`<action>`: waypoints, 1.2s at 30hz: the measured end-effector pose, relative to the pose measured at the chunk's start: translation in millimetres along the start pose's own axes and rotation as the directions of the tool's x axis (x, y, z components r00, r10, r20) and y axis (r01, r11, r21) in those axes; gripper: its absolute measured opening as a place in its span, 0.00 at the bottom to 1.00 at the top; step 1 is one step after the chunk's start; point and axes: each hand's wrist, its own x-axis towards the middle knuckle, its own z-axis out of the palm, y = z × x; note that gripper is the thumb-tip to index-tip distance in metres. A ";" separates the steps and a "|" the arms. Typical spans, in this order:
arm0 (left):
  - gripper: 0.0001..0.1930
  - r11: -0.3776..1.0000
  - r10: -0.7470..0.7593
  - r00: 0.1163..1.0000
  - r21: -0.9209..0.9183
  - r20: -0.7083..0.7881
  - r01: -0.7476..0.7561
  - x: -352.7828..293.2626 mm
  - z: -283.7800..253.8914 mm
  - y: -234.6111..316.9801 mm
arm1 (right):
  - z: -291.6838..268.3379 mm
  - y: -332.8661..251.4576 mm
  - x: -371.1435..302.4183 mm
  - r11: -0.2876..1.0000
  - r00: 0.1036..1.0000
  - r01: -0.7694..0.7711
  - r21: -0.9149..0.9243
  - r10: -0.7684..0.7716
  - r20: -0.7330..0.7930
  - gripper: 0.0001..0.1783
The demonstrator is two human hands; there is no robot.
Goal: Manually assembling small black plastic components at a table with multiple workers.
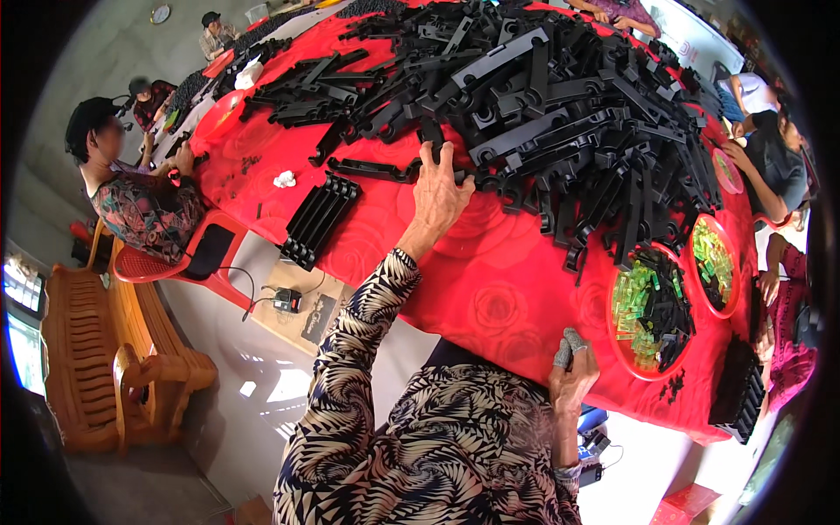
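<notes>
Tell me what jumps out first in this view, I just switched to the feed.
A huge pile of black plastic strips covers the far half of the red rose-print tablecloth. The left hand reaches into the pile's near edge, while the right hand, with wrapped fingertips, sits at the table's near edge beside a red tray of green clips.

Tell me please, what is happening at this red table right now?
A person in a patterned top sits at a table with a red cloth. Their left hand reaches into a big pile of long black plastic parts, fingers on one piece. Their right hand is raised near the table edge, with wrapped fingertips, and seems to hold nothing. Beside it stands a red tray of small green and black pieces. A neat row of black parts lies to the left. Other people work around the table.
</notes>
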 end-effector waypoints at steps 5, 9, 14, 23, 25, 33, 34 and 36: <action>0.31 0.991 -0.051 0.998 -0.124 0.034 0.055 8.1 -1.7 -6.1 | 1.4 2.3 0.0 1.000 1.000 0.018 -0.001 -0.018 -0.007 0.09; 0.31 0.986 -0.041 0.999 -0.162 -0.004 0.040 5.8 -5.5 5.5 | 0.1 1.0 0.9 1.000 1.000 -0.002 -0.010 0.002 0.000 0.10; 0.30 0.960 -0.096 0.995 -0.264 0.014 0.097 4.4 -9.4 20.1 | -0.1 3.7 -0.2 1.000 1.000 0.015 -0.012 -0.015 0.000 0.12; 0.37 0.918 -0.136 0.991 -0.375 0.010 0.130 -13.3 10.8 12.2 | -5.0 -3.2 -0.6 0.995 0.993 -0.100 0.018 0.098 0.072 0.10; 0.43 0.898 -0.114 0.990 -0.419 0.078 0.136 -15.5 9.6 15.5 | -4.1 -2.2 -2.3 0.995 0.993 -0.101 0.020 0.099 0.070 0.10; 0.52 0.964 -0.251 0.962 -0.065 0.110 0.259 -29.2 7.2 48.5 | -1.3 -0.9 1.4 1.000 1.000 -0.016 -0.003 0.016 0.023 0.10; 0.52 0.964 -0.252 0.963 -0.064 0.094 0.258 -30.1 8.3 48.9 | -0.9 1.5 0.8 1.000 1.000 0.023 -0.014 -0.023 0.008 0.10; 0.50 0.961 -0.254 0.964 -0.094 0.077 0.261 -34.0 11.2 47.8 | -2.3 2.2 -1.4 1.000 1.000 0.021 -0.009 -0.021 0.015 0.11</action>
